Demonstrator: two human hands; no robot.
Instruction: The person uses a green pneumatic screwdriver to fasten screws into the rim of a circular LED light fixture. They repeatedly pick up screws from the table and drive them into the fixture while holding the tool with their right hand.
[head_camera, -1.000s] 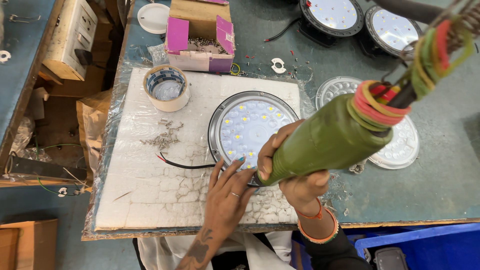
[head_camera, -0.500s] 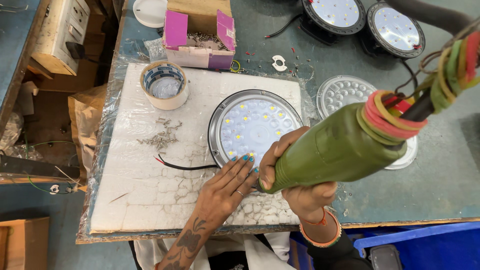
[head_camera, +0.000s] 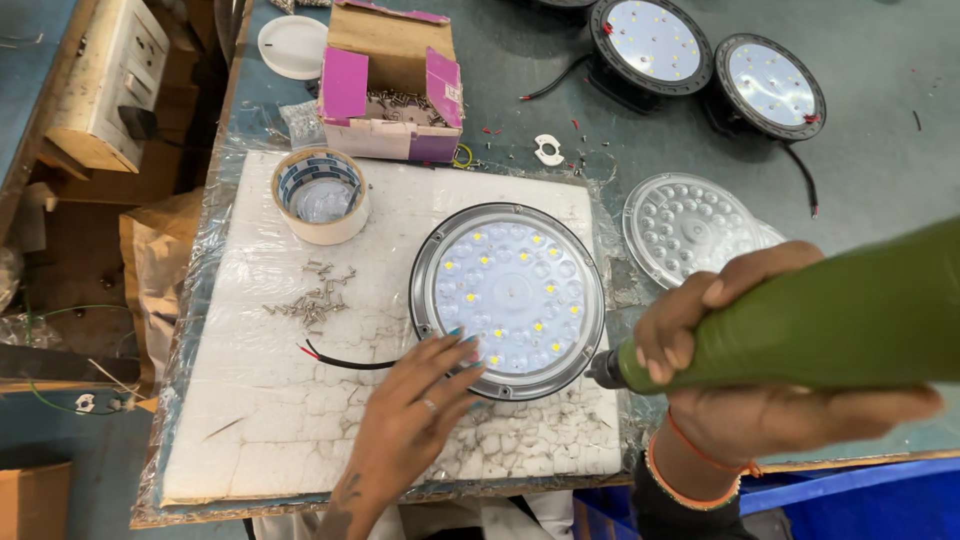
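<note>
Driver tip at the lamp rim

Right hand (head_camera: 760, 400) clenched on green power screwdriver (head_camera: 800, 325), tip now shifted to the edge of round LED lamp (head_camera: 507, 297); left hand (head_camera: 420, 410) released, fingertips steadying the lamp's near rim, screws (head_camera: 315, 295) left of it.

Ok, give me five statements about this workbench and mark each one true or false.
1. The right hand grips a green power screwdriver. True.
2. The left hand lies flat on the cardboard box. False: its fingertips touch the rim of the round LED lamp on the white foam board.
3. Loose screws lie on the board beside the lamp. True.
4. The tape roll sits on top of the lamp. False: it stands apart, toward the board's far left corner.
5. The screwdriver's tip meets the lamp's right edge. True.
</note>
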